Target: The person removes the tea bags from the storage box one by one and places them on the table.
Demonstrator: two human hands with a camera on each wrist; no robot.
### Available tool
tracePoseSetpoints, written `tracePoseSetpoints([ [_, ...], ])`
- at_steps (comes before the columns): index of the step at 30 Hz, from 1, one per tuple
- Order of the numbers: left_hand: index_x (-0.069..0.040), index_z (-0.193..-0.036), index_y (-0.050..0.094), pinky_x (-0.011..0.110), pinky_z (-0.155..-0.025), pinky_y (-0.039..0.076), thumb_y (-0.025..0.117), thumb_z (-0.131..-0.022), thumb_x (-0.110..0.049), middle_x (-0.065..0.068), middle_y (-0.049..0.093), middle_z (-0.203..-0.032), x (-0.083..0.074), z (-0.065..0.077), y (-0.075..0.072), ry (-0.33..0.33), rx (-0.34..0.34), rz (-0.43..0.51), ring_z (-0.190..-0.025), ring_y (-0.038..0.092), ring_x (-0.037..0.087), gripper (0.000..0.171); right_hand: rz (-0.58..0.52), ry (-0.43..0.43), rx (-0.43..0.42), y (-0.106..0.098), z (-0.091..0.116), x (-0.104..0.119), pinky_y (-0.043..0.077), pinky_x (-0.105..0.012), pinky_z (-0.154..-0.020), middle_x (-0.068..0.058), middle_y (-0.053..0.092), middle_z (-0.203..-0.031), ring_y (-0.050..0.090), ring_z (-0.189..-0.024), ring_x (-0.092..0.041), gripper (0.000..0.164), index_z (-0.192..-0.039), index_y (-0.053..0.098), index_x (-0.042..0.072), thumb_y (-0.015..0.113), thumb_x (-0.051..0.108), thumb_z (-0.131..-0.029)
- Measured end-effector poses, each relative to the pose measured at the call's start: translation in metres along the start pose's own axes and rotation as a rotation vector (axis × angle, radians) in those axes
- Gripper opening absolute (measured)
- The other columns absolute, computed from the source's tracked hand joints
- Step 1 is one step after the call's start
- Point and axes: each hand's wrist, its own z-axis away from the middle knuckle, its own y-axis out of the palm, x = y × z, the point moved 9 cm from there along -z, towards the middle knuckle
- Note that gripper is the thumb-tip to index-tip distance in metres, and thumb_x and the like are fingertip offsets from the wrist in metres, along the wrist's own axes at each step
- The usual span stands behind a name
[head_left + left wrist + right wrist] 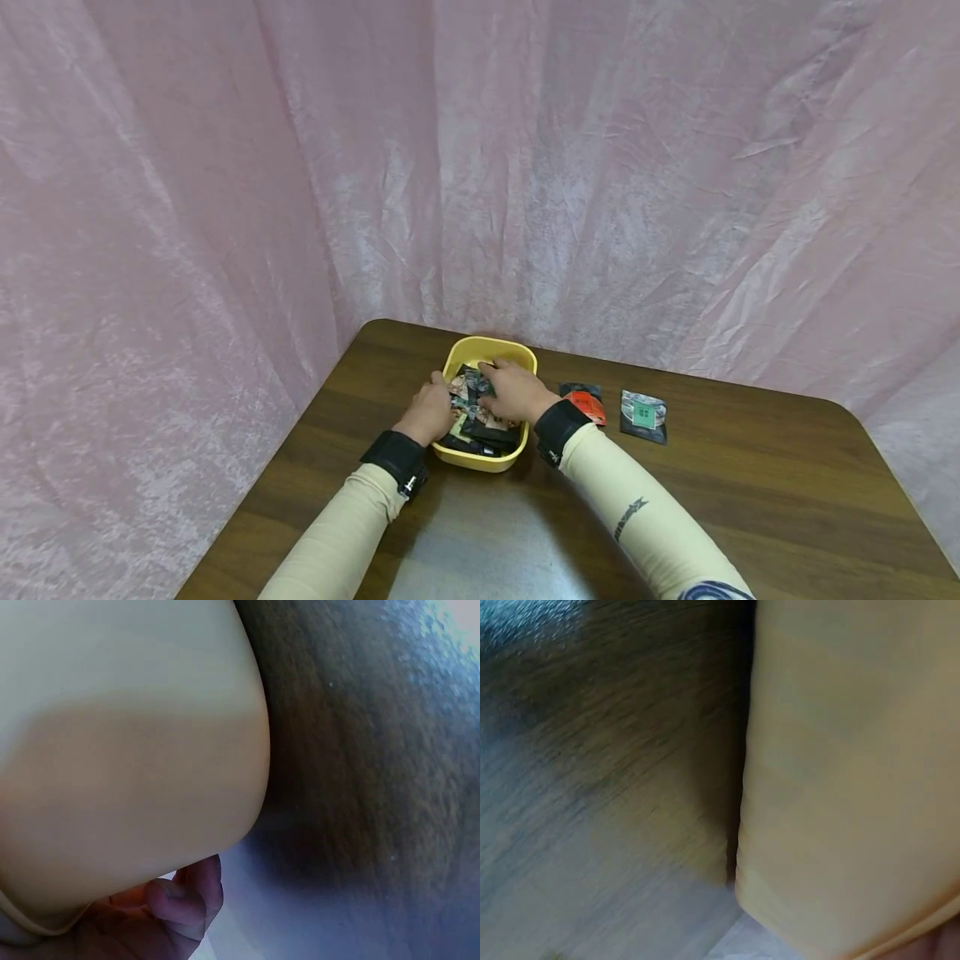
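A yellow plastic basket (486,465) stands near the far left of the table, holding several small dark printed packets (491,425). My left hand (429,410) holds the basket's left side, its fingers at the rim. In the left wrist view, curled fingertips (180,904) show below the pale basket wall (142,772). Over the right rim reaches my right hand (517,393), thumb and fingers spread apart over the packets inside. The right wrist view is mostly basket wall (847,750), with only a sliver of hand in the bottom corner.
To the right of the basket lie a packet with a red label (585,404) and a packet with a green label (643,417). The dark wooden table (750,467) extends further right. Pink curtains (600,183) hang behind the table's far edge.
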Motion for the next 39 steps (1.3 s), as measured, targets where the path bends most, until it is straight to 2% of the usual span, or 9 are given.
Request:
tracePoseSetpoints([
  [4, 0.0, -0.146, 0.037, 0.052, -0.088, 0.057, 0.069, -0.097, -0.006, 0.027, 0.062, -0.129, 0.002, -0.004, 0.003, 0.005, -0.009, 0.001, -0.109, 0.069, 0.04, 0.059, 0.072, -0.015, 0.01, 0.005, -0.003, 0.001, 0.054, -0.05, -0.108, -0.019, 0.063, -0.151, 0.062, -0.138, -0.037, 0.068, -0.162, 0.045, 0.011, 0.064, 0.043, -0.106],
  [9, -0.002, -0.144, 0.037, 0.052, -0.089, 0.057, 0.074, -0.095, -0.007, 0.026, 0.061, -0.128, 0.006, -0.008, 0.006, 0.014, -0.013, 0.012, -0.109, 0.069, 0.04, 0.061, 0.104, -0.02, 0.036, 0.009, -0.005, 0.003, 0.057, -0.048, -0.103, -0.013, 0.073, -0.135, 0.07, -0.123, -0.031, 0.069, -0.16, 0.049, 0.011, 0.064, 0.049, -0.104],
  [15, -0.001, -0.14, 0.04, 0.051, -0.091, 0.057, 0.075, -0.095, -0.008, 0.025, 0.061, -0.125, -0.006, 0.01, -0.006, 0.033, -0.036, -0.009, -0.109, 0.07, 0.039, 0.058, 0.12, -0.008, 0.055, 0.01, -0.004, 0.003, 0.059, -0.043, -0.091, -0.007, 0.078, -0.113, 0.074, -0.103, -0.024, 0.065, -0.161, 0.047, 0.012, 0.061, 0.045, -0.107],
  [18, 0.001, -0.141, 0.039, 0.053, -0.092, 0.057, 0.074, -0.096, -0.007, 0.027, 0.061, -0.126, -0.01, 0.016, -0.009, 0.043, -0.037, 0.004, -0.111, 0.069, 0.042, 0.058, 0.132, -0.008, 0.043, 0.009, -0.004, 0.004, 0.06, -0.043, -0.091, -0.007, 0.079, -0.112, 0.075, -0.104, -0.024, 0.063, -0.161, 0.048, 0.012, 0.061, 0.043, -0.108],
  [25, 0.001, -0.139, 0.041, 0.053, -0.092, 0.057, 0.076, -0.096, -0.009, 0.027, 0.062, -0.126, -0.01, 0.018, -0.01, 0.039, -0.042, -0.006, -0.11, 0.07, 0.041, 0.056, 0.087, -0.021, -0.025, 0.003, -0.002, 0.007, 0.059, -0.046, -0.102, -0.01, 0.077, -0.129, 0.075, -0.116, -0.026, 0.054, -0.153, 0.058, 0.01, 0.067, 0.036, -0.106],
  [29, 0.001, -0.138, 0.041, 0.053, -0.089, 0.057, 0.076, -0.096, -0.011, 0.027, 0.063, -0.125, -0.009, 0.017, -0.011, 0.024, -0.039, -0.023, -0.107, 0.07, 0.038, 0.056, 0.04, -0.036, -0.076, -0.001, 0.0, 0.008, 0.06, -0.046, -0.096, -0.009, 0.079, -0.124, 0.076, -0.107, -0.025, 0.042, -0.143, 0.067, 0.013, 0.069, 0.033, -0.105],
  [34, 0.0, -0.143, 0.038, 0.052, -0.09, 0.058, 0.075, -0.098, -0.011, 0.026, 0.062, -0.128, -0.007, 0.017, -0.008, 0.008, -0.014, 0.008, -0.112, 0.069, 0.04, 0.059, 0.033, -0.041, -0.133, -0.005, 0.002, 0.007, 0.061, -0.044, -0.085, -0.006, 0.082, -0.112, 0.076, -0.092, -0.021, 0.029, -0.133, 0.074, 0.017, 0.068, 0.024, -0.105],
  [39, 0.0, -0.143, 0.038, 0.052, -0.09, 0.058, 0.077, -0.098, -0.013, 0.026, 0.063, -0.126, -0.009, 0.017, -0.008, 0.018, -0.027, 0.003, -0.112, 0.07, 0.04, 0.061, 0.033, -0.026, -0.18, -0.007, 0.003, 0.005, 0.06, -0.042, -0.08, -0.004, 0.081, -0.106, 0.072, -0.085, -0.018, 0.028, -0.127, 0.077, 0.018, 0.064, 0.011, -0.103],
])
